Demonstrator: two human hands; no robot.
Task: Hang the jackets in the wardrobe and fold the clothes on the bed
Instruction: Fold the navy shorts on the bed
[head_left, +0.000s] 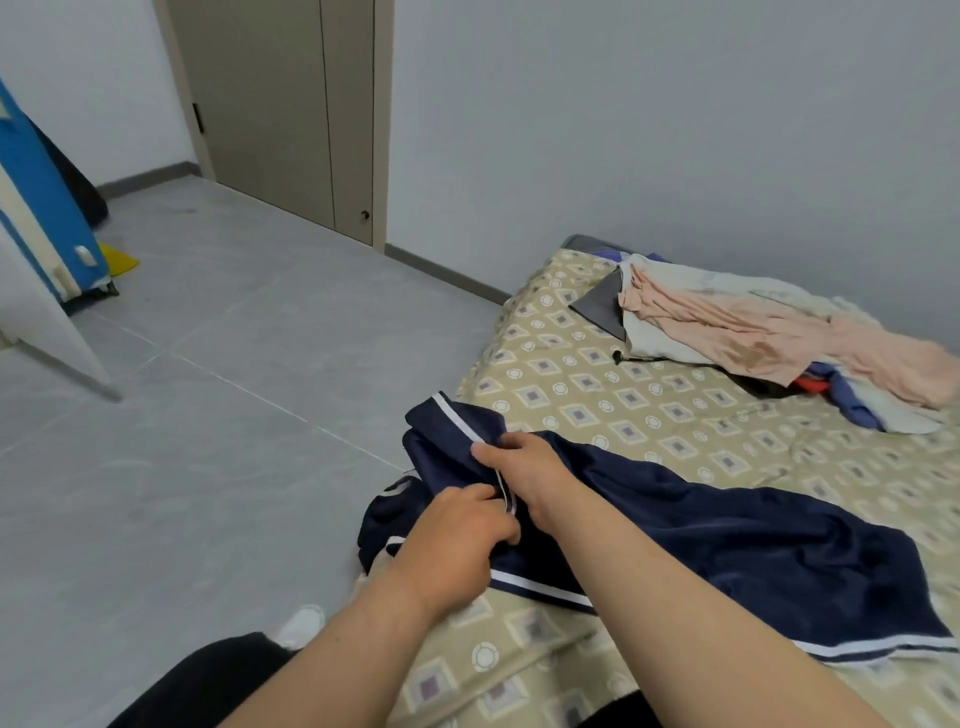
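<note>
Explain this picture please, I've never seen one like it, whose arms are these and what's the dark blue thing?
No machine here: a person wears a camera on the head, looking forward and down, so they are the wearer's own. The left hand and right hand both grip the white-striped edge of a navy garment spread across the near corner of the bed. Further back on it lies a loose pile of clothes, pink and white on top. Nothing else is held.

On the patterned bed (623, 415), the left hand (457, 540) and right hand (524, 467) grip the navy garment (727, 551).
</note>
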